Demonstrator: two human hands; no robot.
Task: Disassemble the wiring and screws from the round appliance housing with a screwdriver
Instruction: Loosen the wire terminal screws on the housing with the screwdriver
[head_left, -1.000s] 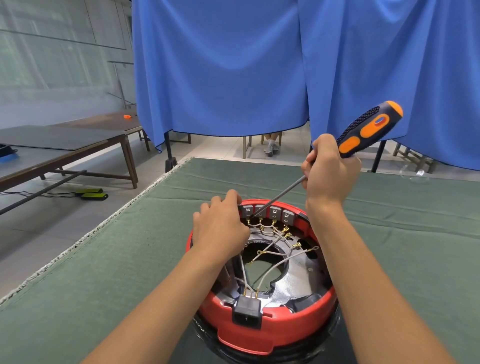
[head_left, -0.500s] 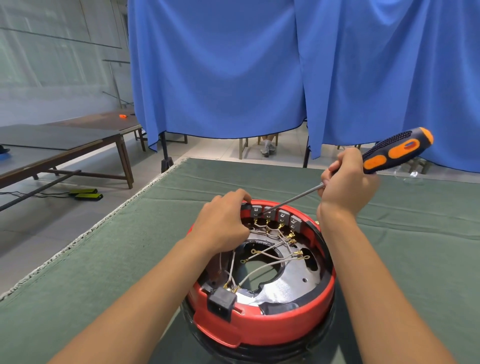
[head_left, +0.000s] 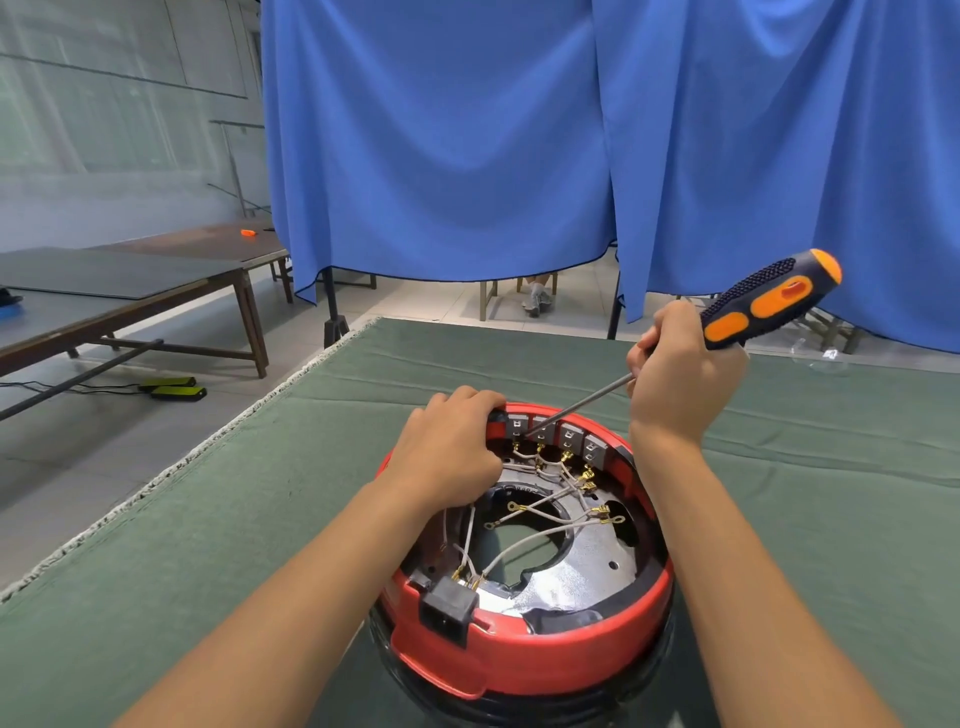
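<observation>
On a green cloth-covered table (head_left: 208, 519) before blue curtains (head_left: 441, 130), left fingers (head_left: 457, 402) grip the housing (head_left: 519, 660), right fingers (head_left: 654, 338) the screwdriver (head_left: 763, 304).

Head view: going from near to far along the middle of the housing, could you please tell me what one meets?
Black socket → grey wires → grey terminal blocks → green mat → blue curtain.
</observation>
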